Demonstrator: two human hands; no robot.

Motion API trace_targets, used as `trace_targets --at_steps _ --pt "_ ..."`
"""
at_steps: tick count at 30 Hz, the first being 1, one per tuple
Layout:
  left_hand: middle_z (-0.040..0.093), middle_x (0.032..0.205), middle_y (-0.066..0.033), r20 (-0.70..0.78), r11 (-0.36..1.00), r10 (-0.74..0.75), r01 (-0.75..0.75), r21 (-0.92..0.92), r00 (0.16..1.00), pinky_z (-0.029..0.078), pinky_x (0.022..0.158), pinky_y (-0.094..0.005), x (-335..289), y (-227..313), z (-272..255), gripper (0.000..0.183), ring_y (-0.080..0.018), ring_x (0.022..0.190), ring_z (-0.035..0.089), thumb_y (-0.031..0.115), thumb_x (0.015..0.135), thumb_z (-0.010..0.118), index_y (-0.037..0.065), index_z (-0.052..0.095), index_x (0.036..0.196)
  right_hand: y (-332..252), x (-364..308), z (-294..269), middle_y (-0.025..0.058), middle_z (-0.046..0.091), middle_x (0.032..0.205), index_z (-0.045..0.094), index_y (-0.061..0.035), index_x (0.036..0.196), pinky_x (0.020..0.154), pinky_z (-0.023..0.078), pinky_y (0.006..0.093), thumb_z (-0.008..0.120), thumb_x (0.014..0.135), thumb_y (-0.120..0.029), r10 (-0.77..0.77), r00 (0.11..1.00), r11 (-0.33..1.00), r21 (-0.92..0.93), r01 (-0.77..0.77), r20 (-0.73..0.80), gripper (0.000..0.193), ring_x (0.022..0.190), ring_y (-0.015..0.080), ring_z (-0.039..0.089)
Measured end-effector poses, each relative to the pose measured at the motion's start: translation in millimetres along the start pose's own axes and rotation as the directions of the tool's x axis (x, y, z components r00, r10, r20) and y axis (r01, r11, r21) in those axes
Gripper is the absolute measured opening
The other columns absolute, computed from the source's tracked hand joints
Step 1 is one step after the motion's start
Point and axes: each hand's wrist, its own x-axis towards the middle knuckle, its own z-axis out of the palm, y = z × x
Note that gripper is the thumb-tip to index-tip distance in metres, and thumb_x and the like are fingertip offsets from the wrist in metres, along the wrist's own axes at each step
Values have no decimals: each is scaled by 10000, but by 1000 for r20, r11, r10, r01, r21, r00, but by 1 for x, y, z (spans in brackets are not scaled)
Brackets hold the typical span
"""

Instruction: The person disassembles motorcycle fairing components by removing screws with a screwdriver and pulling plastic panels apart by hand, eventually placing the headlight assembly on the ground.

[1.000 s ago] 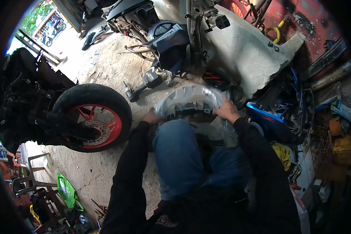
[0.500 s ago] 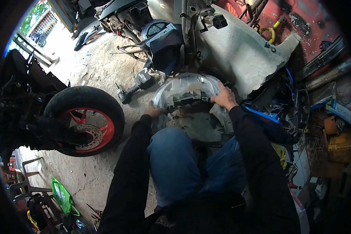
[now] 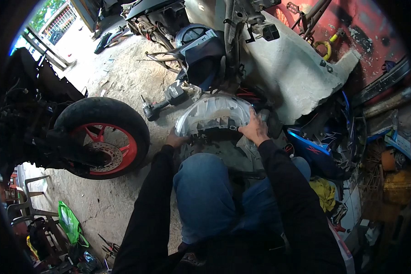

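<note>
Both my arms reach forward from the lower edge, the left black sleeve (image 3: 146,205) rising steeply outside one knee of my jeans (image 3: 203,192), the right black sleeve (image 3: 297,192) slanting up and inward across the other leg. Between my hands I have a clear curved shell (image 3: 217,108), its arch away from me and a dark bracket (image 3: 214,132) along its near side; it sits just past my knees, over a greyish panel (image 3: 223,153).

My right hand (image 3: 256,129) holds the shell's right end, the back of the hand turned up. Its fingers (image 3: 252,114) point away from me along the outer rim, and my thumb stretches left toward the bracket's end, so the hand is spread fairly wide around the edge. My left hand (image 3: 173,139) has the opposite end, set a little lower and in shadow; most of those fingers are hidden, and I cannot tell how far apart they are. My left wrist is near a black tyre (image 3: 143,137). Beyond the shell, to the left, a cordless power tool (image 3: 172,97) lies on the concrete floor (image 3: 123,82).
</note>
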Motion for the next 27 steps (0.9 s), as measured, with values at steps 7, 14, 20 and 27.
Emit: trace_targets --at_steps 7,14,20,27 --pt "517 1211 -254 111 954 -131 95 283 985 441 930 -399 -24 55 22 1045 -352 1123 524 378 527 823 -27 277 1320 34 -15 23 374 289 1327 3 -139 1454 883 458 471 753 623 -235 -27 998 999 30 28 -53 1124 1041 499 517" --pt "451 1272 -280 89 962 -102 75 263 991 417 980 -381 -28 41 35 1243 -360 1163 494 421 475 862 -80 151 1364 40 -20 34 365 253 1362 -134 -156 1441 950 414 475 777 635 -253 -11 998 1000 -25 12 54 1220 1151 519 431" --pt "436 1282 -275 252 951 25 -101 292 967 404 976 -419 -12 91 20 1154 -387 1172 466 408 529 839 -10 185 1382 40 -19 17 364 276 1361 -143 -69 1426 980 394 445 763 674 -287 24 985 992 -129 -2 170 1197 1169 486 437" --pt "417 1293 -284 259 802 452 -516 300 854 376 996 -424 -5 193 -4 911 -412 1201 420 345 640 760 18 311 1362 45 11 10 351 265 1384 31 -28 1442 1052 317 407 667 775 -265 -76 949 979 -158 129 305 952 1263 435 353"
